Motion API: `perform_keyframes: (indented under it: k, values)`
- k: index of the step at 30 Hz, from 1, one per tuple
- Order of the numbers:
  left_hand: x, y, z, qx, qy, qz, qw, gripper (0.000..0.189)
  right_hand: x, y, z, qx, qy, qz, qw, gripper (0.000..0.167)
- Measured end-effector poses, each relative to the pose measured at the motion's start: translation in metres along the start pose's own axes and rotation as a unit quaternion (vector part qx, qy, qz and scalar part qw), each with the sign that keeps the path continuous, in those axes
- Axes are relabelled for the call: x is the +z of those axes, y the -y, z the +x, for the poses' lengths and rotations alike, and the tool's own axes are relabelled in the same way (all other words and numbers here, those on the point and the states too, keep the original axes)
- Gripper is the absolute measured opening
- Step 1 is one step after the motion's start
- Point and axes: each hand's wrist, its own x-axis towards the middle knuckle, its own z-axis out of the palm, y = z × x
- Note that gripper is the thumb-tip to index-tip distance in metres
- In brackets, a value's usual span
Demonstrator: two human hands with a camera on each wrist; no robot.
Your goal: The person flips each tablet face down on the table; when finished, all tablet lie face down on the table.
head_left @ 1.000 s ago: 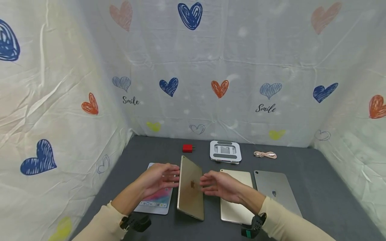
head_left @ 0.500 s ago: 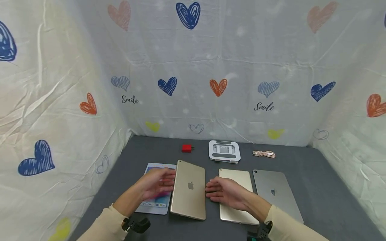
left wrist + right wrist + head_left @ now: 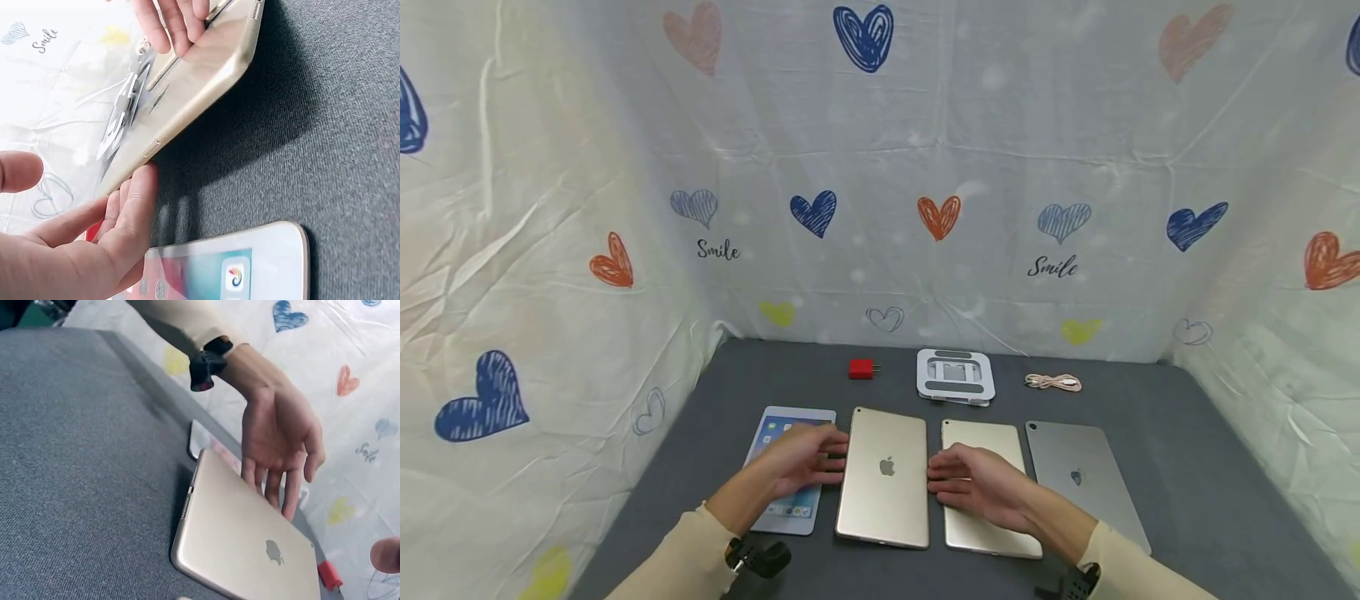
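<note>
I have the gold tablet [image 3: 883, 500] back-up between two hands, its left edge raised at the left hand [image 3: 805, 458], fingers straight, thumb wide. The right hand [image 3: 977, 487] is loosely open by the right edge — contact I can't tell. A screen-up tablet [image 3: 793, 510] lies left, a red charger [image 3: 861, 369] far.

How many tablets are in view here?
4, left to right in the head view: a lit-screen tablet partly behind the left hand, a gold tablet between the hands, another gold tablet partly behind the right hand, and a gray tablet.
</note>
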Motion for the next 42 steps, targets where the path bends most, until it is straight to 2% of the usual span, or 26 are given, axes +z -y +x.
perform_keyframes:
  k: [6,14,21,23,26,33,39,42]
  values:
    - [0.004,0.0,0.004,-0.002,-0.002,0.019,0.9998,0.046,-0.002,0.001,-0.004,0.001,0.002,0.004,1.0,0.057]
    - [0.008,0.0,0.0,-0.001,-0.007,0.06,0.9981,0.042,-0.001,0.005,-0.004,0.01,0.003,-0.003,0.9999,0.057]
    - [-0.002,-0.005,-0.011,0.007,-0.01,0.062,0.998,0.048,0.004,0.013,-0.002,0.014,0.002,-0.018,0.9997,0.057]
    - [-0.01,-0.006,-0.016,0.009,0.0,0.053,0.9986,0.051,0.006,0.017,-0.002,0.01,0.009,-0.021,0.9997,0.058]
    - [-0.027,-0.006,-0.023,0.011,0.035,0.03,0.9989,0.054,0.009,0.022,-0.001,-0.001,0.029,-0.025,0.9993,0.062]
    - [-0.079,-0.008,-0.04,0.003,0.098,-0.035,0.9946,0.056,0.022,0.029,0.005,-0.025,0.083,-0.007,0.9962,0.069]
    - [-0.129,-0.005,-0.051,0.039,0.157,-0.04,0.9859,0.055,0.037,0.033,0.015,-0.033,0.114,0.013,0.9929,0.072]
    - [-0.146,-0.004,-0.056,0.045,0.168,-0.039,0.984,0.059,0.047,0.032,0.022,-0.031,0.119,0.028,0.992,0.071]
